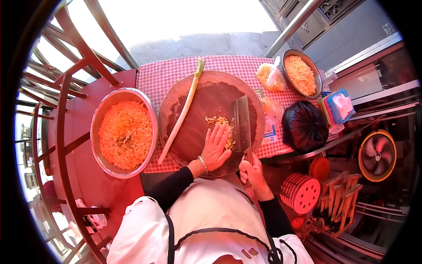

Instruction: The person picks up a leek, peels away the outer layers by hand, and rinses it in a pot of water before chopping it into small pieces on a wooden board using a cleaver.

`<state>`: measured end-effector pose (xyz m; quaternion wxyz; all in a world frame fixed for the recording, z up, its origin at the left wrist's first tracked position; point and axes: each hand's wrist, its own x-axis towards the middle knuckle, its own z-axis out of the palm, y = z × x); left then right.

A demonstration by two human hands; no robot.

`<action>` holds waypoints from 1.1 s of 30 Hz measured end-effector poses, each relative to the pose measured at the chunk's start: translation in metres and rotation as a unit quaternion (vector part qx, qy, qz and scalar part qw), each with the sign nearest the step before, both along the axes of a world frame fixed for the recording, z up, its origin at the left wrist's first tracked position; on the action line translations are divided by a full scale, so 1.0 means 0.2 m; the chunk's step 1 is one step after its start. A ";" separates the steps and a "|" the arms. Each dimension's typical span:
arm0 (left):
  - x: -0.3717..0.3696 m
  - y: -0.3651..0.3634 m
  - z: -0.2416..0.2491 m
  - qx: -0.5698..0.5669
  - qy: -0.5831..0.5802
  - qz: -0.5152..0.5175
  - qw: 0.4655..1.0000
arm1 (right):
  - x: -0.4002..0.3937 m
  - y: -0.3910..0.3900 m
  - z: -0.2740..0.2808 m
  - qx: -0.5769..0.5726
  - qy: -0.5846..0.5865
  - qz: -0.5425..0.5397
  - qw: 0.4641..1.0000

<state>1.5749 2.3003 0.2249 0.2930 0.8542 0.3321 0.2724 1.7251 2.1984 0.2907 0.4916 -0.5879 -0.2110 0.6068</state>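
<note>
My left hand [214, 148], with a bracelet at the wrist, lies with fingers stretched out over a small heap of chopped yellowish pieces [229, 140]. That heap is on a large round chopping board [189, 147]. In my right hand [255, 176] is the handle of a cleaver [241, 119]. Its broad blade rests over the board just right of the heap, pointing away from me. A long scallion [182, 115] lies across the board's left side, white end towards me and green end past the far rim.
A large basin [155, 127] of shredded orange food stands on the left, a smaller bowl [320, 83] of similar food at the far right. A plastic bag [276, 81], a black bag [305, 125] and a blue container [340, 105] sit on the checked tablecloth [156, 66]. A fan [377, 155] stands right.
</note>
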 end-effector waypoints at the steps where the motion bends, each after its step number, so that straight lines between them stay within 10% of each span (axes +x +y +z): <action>1: 0.02 -0.03 0.03 0.000 0.001 0.002 1.000 | 0.01 0.02 0.06 -0.017 0.067 -0.016 0.997; 14: 0.03 0.16 -0.20 0.011 0.075 0.049 0.996 | 0.19 -0.16 0.12 -0.016 0.243 0.002 0.970; 20: 0.00 0.21 -0.25 -0.032 0.026 0.186 0.982 | 0.49 0.05 -0.14 0.006 -0.238 0.039 0.971; 22: 0.01 0.20 -0.28 -0.044 0.015 0.184 0.982 | 0.54 0.15 -0.26 0.118 -0.581 0.060 0.803; 33: -0.27 0.20 0.36 0.110 0.066 0.092 0.987 | 0.39 0.13 0.15 0.102 -0.576 0.294 0.756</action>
